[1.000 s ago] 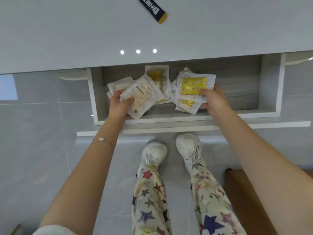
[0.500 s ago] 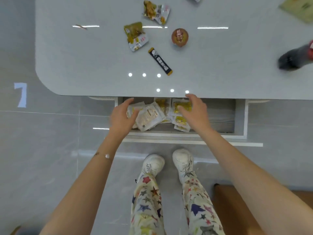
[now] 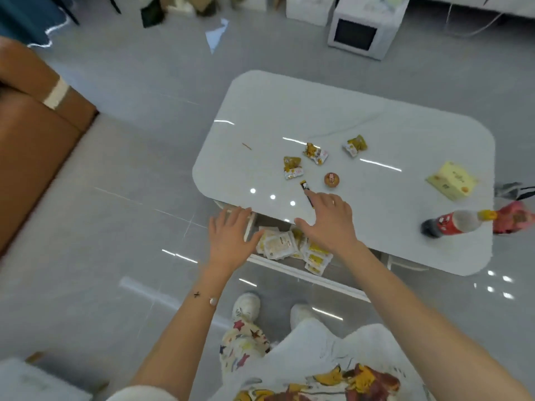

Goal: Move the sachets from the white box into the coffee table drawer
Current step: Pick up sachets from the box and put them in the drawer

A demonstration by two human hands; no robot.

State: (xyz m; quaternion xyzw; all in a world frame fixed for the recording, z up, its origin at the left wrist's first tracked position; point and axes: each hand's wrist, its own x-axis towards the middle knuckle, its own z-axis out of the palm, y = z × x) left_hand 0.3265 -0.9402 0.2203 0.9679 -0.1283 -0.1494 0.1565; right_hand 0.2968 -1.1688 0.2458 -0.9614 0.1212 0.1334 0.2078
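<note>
From the head camera, the only view I have, I see both hands raised above the open drawer (image 3: 292,270) that sticks out from the near edge of the coffee table (image 3: 347,134). My left hand (image 3: 230,237) hovers flat with fingers spread and nothing in it, over the drawer's left end and just beside the pile. My right hand (image 3: 328,222) is likewise spread and empty, palm down, partly over the table's edge and partly over the drawer. The sachets (image 3: 292,246) lie in a loose, overlapping heap in the left half of the drawer, directly under and between the two hands; they are flat white packets with yellow printed panels, thin and slippery-looking, and the heap's long axis runs along the drawer's length. Both hands are about equally near the pile, the right one overlapping it more. I judge these sachets as delivered, so the coming move turns on the white box, which I cannot find on the tabletop; the pale corner at the lower left of the frame may be it, but it is too blurred to say. If so, it lies behind and left of the hands, nearer my left.
</note>
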